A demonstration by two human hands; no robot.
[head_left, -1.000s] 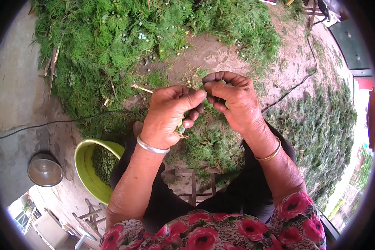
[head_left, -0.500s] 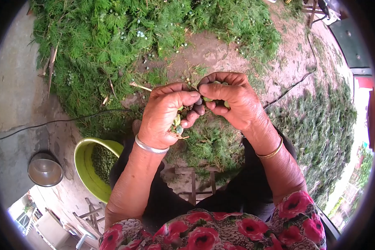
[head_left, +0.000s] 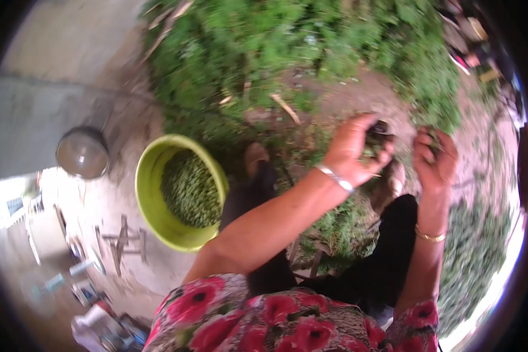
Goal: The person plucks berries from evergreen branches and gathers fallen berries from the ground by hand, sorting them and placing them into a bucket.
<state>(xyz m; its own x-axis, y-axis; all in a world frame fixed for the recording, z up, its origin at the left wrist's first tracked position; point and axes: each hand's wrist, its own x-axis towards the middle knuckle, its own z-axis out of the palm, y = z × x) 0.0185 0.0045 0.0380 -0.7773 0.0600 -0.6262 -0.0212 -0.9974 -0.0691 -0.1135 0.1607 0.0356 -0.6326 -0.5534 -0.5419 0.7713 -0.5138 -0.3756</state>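
Hands parted now, fingertips no longer meeting — paired fingerwork looks paused. Left hand (head_left: 353, 151) curled round green clump (head_left: 371, 150); right hand (head_left: 435, 167) pinching green bits (head_left: 433, 141). Green berries (head_left: 190, 189) in yellow-green bucket (head_left: 149, 196), beside left leg (head_left: 247, 196).

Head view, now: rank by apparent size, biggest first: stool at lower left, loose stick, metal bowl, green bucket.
1. Green bucket
2. Metal bowl and stool: look about alike, not ranked
3. Loose stick
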